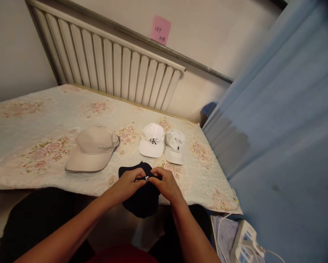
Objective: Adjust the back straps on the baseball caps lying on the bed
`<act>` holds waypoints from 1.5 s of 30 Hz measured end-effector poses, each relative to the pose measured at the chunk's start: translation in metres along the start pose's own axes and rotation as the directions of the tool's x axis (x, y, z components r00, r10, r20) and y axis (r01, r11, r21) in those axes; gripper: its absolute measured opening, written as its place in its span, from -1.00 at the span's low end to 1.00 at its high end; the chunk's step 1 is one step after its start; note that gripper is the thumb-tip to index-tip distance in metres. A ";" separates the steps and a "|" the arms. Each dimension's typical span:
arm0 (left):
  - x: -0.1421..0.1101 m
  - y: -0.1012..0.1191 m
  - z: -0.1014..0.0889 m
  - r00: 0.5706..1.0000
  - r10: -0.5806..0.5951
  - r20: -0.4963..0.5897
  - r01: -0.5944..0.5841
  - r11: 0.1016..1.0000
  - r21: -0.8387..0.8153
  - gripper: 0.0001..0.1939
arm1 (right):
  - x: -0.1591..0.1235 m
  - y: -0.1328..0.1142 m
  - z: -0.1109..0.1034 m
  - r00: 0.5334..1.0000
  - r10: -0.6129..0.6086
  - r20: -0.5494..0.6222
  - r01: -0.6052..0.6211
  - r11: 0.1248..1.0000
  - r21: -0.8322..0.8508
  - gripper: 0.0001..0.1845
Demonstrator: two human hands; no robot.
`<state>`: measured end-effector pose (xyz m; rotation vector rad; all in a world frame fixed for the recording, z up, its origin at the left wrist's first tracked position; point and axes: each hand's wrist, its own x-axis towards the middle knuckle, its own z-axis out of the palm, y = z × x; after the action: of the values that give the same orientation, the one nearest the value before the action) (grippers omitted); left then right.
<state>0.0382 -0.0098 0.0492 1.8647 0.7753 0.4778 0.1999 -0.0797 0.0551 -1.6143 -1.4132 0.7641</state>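
A black cap lies at the near edge of the bed, partly hanging over it. My left hand and my right hand both pinch its back strap, where a small metal buckle shows between the fingers. Both hands are closed on the strap. Beyond them on the bed sit a beige cap to the left, a white cap with a black logo in the middle, and a smaller white cap touching it on the right.
The bed has a floral quilt. A white radiator stands behind it, with a pink note on the wall. A blue curtain hangs at the right. A white device with a cable lies low right.
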 end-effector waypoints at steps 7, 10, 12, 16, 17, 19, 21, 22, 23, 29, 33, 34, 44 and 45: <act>-0.004 -0.013 0.014 0.991 0.118 -0.063 -0.105 0.977 0.187 -0.84 | 0.002 0.009 0.001 0.990 0.110 0.093 -0.115 0.992 0.059 -0.90; -0.007 -0.016 0.019 0.981 0.171 -0.090 -0.148 0.964 0.219 -0.80 | 0.003 0.013 0.001 0.983 0.126 0.135 -0.142 0.982 0.122 -0.89; -0.008 -0.017 0.021 0.977 0.187 -0.108 -0.157 0.959 0.238 -0.83 | 0.004 0.014 0.002 0.984 0.121 0.132 -0.139 0.981 0.139 -0.88; -0.009 -0.020 0.022 0.960 0.228 -0.160 -0.183 0.948 0.259 -0.87 | 0.004 0.016 0.005 0.984 0.127 0.128 -0.153 0.964 0.217 -0.87; -0.009 -0.021 0.022 0.954 0.244 -0.175 -0.191 0.943 0.272 -0.86 | 0.004 0.017 0.006 0.983 0.131 0.131 -0.160 0.957 0.244 -0.87; -0.009 -0.023 0.024 0.936 0.280 -0.212 -0.206 0.926 0.315 -0.82 | 0.005 0.018 0.008 0.980 0.144 0.136 -0.179 0.940 0.289 -0.87; -0.009 -0.026 0.027 0.918 0.313 -0.243 -0.206 0.901 0.382 -0.80 | 0.005 0.019 0.010 0.977 0.159 0.140 -0.198 0.920 0.338 -0.88; -0.009 -0.027 0.028 0.912 0.325 -0.249 -0.201 0.886 0.418 -0.79 | 0.005 0.019 0.011 0.976 0.165 0.140 -0.206 0.910 0.360 -0.88; -0.009 -0.028 0.029 0.910 0.332 -0.247 -0.195 0.870 0.452 -0.78 | 0.005 0.018 0.012 0.976 0.168 0.139 -0.209 0.902 0.378 -0.88; -0.009 -0.028 0.028 0.916 0.359 -0.179 -0.196 0.790 0.581 -0.77 | 0.005 0.023 0.016 0.983 0.147 0.114 -0.179 0.913 0.368 -0.90; -0.009 -0.031 0.028 0.887 0.415 -0.204 -0.208 0.752 0.625 -0.83 | 0.005 0.026 0.019 0.987 0.133 0.089 -0.156 0.925 0.347 -0.89; -0.009 -0.032 0.028 0.876 0.430 -0.220 -0.213 0.752 0.624 -0.85 | 0.005 0.026 0.019 0.987 0.133 0.087 -0.155 0.923 0.353 -0.90; -0.014 -0.039 0.019 0.846 0.358 -0.396 -0.193 0.897 0.398 -0.87 | 0.001 -0.008 -0.007 0.998 0.053 0.025 -0.058 0.850 0.524 -0.91; -0.015 -0.039 0.018 0.847 0.347 -0.402 -0.195 0.907 0.374 -0.87 | 0.000 -0.012 -0.010 0.999 0.040 0.027 -0.048 0.849 0.527 -0.89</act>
<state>0.0278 -0.0214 0.0070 2.2150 0.9421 1.0651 0.2031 -0.0816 0.0702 -1.2090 -1.0496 1.0848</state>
